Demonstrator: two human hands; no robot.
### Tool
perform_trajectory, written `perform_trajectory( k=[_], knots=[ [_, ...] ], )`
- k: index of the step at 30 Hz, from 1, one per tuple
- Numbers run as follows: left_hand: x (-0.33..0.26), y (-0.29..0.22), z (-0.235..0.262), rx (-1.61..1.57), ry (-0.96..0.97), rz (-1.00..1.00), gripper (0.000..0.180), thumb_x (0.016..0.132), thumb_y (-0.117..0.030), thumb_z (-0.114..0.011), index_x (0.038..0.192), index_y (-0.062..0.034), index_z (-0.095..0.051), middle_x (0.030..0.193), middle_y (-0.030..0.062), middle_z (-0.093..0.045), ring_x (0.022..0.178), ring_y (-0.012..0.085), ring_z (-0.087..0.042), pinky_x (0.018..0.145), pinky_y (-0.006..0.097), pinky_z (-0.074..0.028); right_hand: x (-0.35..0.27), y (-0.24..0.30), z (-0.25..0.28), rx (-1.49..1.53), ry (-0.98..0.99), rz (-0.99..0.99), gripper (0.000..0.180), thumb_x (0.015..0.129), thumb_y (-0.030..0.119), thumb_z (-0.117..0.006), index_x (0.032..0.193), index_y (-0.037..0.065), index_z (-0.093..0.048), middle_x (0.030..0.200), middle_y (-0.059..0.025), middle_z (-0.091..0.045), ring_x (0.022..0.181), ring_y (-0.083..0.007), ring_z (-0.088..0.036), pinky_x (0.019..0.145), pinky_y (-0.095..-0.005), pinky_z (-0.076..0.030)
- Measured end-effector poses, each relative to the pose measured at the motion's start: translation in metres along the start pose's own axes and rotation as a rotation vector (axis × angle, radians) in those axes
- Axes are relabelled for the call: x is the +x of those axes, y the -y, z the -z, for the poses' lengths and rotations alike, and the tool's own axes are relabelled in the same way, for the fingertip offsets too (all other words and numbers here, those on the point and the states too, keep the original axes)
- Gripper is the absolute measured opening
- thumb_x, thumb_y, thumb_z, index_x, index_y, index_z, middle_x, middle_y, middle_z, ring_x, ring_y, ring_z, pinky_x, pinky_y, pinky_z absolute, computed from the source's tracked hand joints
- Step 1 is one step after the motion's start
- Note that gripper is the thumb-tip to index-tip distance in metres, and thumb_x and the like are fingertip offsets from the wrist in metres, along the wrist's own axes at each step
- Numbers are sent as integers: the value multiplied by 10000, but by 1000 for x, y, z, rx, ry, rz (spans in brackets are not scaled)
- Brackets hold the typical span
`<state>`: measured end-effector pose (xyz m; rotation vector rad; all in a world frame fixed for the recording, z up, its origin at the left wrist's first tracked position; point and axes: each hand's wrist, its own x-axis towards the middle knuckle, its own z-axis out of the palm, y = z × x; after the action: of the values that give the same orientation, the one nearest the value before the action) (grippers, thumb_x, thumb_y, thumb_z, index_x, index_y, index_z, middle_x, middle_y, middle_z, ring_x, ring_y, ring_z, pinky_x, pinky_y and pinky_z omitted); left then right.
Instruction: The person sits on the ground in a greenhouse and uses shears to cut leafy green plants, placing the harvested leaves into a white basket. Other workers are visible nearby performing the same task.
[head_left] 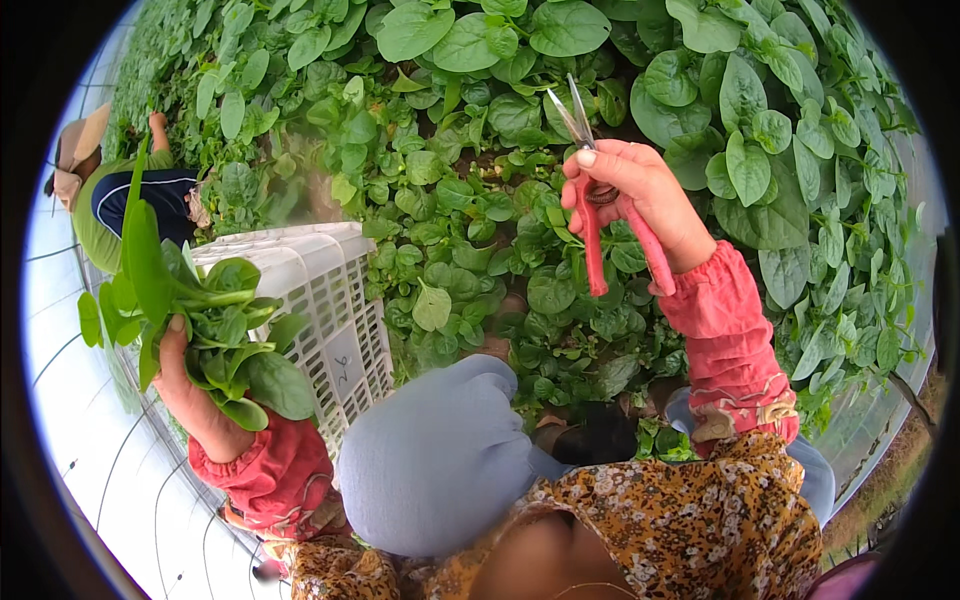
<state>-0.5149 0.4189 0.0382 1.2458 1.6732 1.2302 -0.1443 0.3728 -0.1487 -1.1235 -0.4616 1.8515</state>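
In my left hand is a bunch of leafy greens, its broad leaves and thick pale stems spilling out around my fingers. That hand is raised beside a white slatted plastic crate, and the bunch covers part of the crate's near side. Up over the plants, my right hand grips red-handled pruning snips. Their two metal blades stand slightly apart and point up and away, touching no stem. A coil spring shows between the handles.
Dense leafy plants fill the ground ahead and to the right, taller at the right side. A co-worker in a green top and a hat crouches at the far left. White plastic sheeting runs along the left. My bent knee is close below the crate.
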Motion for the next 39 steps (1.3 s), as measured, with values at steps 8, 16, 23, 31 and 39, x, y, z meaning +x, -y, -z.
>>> perform_trajectory(
  k=[8,16,23,31,39],
  knots=[
    [33,-52,271,672,-127,619,546,900,-441,-592,1240,-18,-530,1032,91,-635,837,218,-624,704,355,-521,-81,6,62,-181,-175,63,286,923,311,-552,968,32,-595,798,-80,-650,637,-177,-644,592,-318,-539],
    [30,-2,56,990,418,-307,314,894,-187,-646,1126,22,-607,1007,116,-668,908,200,-629,751,299,-497,-126,-26,90,-241,-298,-155,315,899,334,-577,918,20,-579,762,-89,-642,595,-195,-639,545,-300,-518],
    [-104,119,-238,660,1119,-993,410,713,-353,-771,956,-45,-651,848,76,-521,844,277,-524,730,383,-457,-134,-62,85,-235,-235,-285,304,890,316,-595,875,13,-579,744,-95,-647,578,-187,-628,537,-296,-509],
    [-74,242,-257,290,982,-229,195,761,-102,-739,779,41,-607,813,45,-500,726,155,-485,638,275,-408,-127,-97,77,-186,-44,-432,260,883,253,-599,841,-3,-599,721,-104,-654,558,-209,-637,534,-309,-522],
    [-77,252,-247,147,941,-150,208,794,-92,-737,792,50,-585,867,22,-491,739,108,-448,632,237,-389,-60,-135,73,27,-227,-389,305,892,260,-576,798,-30,-578,663,-126,-622,493,-229,-610,468,-345,-516]
  ],
)
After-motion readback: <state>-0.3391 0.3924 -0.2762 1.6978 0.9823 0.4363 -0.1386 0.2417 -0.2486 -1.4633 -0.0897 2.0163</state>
